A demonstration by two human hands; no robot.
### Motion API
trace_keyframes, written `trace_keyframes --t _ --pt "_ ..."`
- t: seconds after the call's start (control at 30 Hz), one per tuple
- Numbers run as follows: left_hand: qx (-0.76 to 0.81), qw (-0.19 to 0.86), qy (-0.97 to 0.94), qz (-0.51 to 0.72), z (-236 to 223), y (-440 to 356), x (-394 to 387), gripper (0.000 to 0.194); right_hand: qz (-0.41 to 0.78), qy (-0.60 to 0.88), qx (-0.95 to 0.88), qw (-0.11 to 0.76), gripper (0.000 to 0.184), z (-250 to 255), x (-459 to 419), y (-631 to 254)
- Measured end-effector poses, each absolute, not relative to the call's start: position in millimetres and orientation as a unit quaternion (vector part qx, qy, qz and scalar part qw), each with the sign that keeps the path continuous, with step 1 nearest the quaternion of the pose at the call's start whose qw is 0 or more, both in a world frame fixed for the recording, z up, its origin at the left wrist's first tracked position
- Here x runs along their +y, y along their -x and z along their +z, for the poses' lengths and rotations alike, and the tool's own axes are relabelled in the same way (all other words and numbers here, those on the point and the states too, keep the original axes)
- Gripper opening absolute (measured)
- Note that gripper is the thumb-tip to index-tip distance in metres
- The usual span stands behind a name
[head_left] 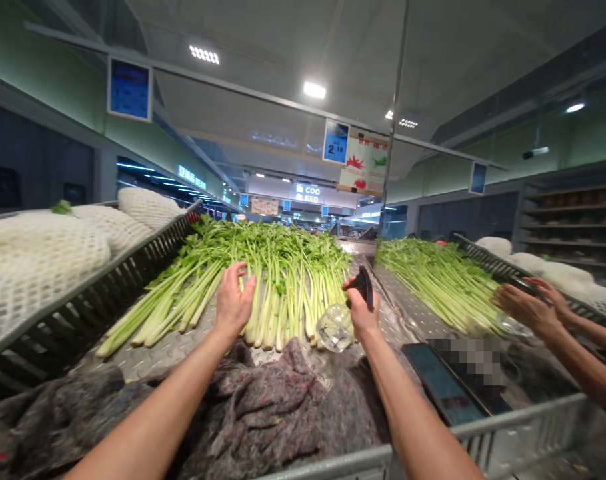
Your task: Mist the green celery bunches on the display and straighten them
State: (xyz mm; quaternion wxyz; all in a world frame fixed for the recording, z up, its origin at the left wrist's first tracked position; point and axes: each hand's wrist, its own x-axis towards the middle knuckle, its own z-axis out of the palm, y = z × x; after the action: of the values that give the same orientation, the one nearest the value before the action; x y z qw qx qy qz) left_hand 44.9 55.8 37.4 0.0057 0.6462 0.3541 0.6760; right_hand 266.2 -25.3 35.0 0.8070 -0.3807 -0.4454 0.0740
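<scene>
Bunches of green celery (277, 293) lie side by side on a textured metal shelf, leaves to the back and pale stalk ends toward me. My left hand (234, 301) is over the stalks left of the middle, thumb and fingers apart and slightly curled, with nothing in it. Whether its fingertips touch the celery I cannot tell. On the right, my right hand (363, 308) grips the black trigger head of a clear spray bottle (334, 328). The bottle's round body tilts left, beside the front ends of the stalks. In front of both hands lies a crumpled grey-brown cloth (263, 407).
A dark slatted crate (83, 293) at left holds white foam-netted produce (37, 243). Along the right side a mirror (433, 280) reflects the celery and hands. A phone (445, 383) lies at front right, near the grey front rail (523, 423). Price signs (335, 141) hang above.
</scene>
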Motion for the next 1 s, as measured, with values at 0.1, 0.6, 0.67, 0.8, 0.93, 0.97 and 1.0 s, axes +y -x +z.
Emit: trace_keyframes --t 0.1,0.6,0.67,0.8,0.93,0.97,1.0 --pt "0.355 -0.008 -0.644 0.678 36 -42 52 0.037 0.022 0.374 -0.417 0.828 0.024 33 -27 -268" --pt "0.37 -0.054 -0.658 0.654 26 -45 47 0.039 0.005 0.484 -0.472 0.737 0.026 23 -32 -274" --pt "0.375 -0.053 -0.655 0.653 27 -44 47 0.04 -0.01 0.506 -0.464 0.727 0.027 24 -33 -274" --pt "0.389 -0.059 -0.658 0.642 26 -40 49 0.039 -0.032 0.538 -0.449 0.713 0.026 45 -26 -266" --pt "0.409 -0.07 -0.672 0.614 28 -34 53 0.036 -0.037 0.485 -0.469 0.737 0.026 74 -11 -245" --pt "0.413 -0.074 -0.67 0.612 29 -32 54 0.036 -0.032 0.47 -0.469 0.747 0.027 78 -7 -239" --pt "0.417 -0.077 -0.667 0.613 29 -31 55 0.037 -0.023 0.46 -0.468 0.754 0.027 78 -4 -233"
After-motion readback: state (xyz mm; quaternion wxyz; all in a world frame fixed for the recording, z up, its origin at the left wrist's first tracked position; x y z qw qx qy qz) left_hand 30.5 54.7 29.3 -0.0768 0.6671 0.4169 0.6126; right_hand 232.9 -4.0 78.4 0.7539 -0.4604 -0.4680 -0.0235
